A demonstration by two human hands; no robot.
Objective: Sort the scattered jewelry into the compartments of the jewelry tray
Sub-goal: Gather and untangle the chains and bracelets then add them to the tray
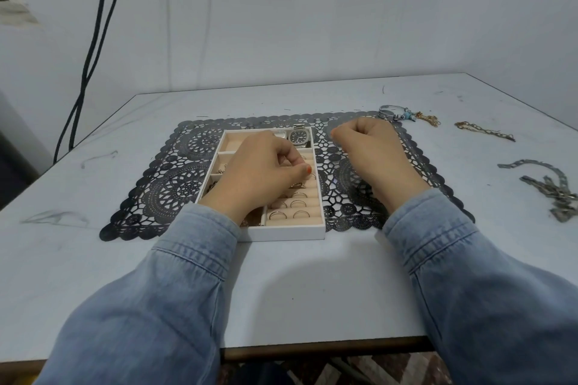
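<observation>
The white jewelry tray [281, 233] with beige compartments lies on a black lace mat [175, 184]. My left hand [259, 172] hovers over the tray's ring rolls, fingers curled, thumb and fingertips pinching a small ring [311, 176] at a slot. Several rings [300, 214] sit in the nearer slots. A silver watch [299, 136] lies in the far compartment. My right hand [372, 153] is a loose fist above the mat, right of the tray, with nothing visible in it. The left compartments are mostly hidden by my left hand.
Scattered at the table's right are a silver bangle [387, 111], a gold chain [427, 118], a second gold chain [483, 131] and silver chains [544, 184]. Black cables [90, 56] hang down the wall at back left. The table's front edge [312, 348] is close to me.
</observation>
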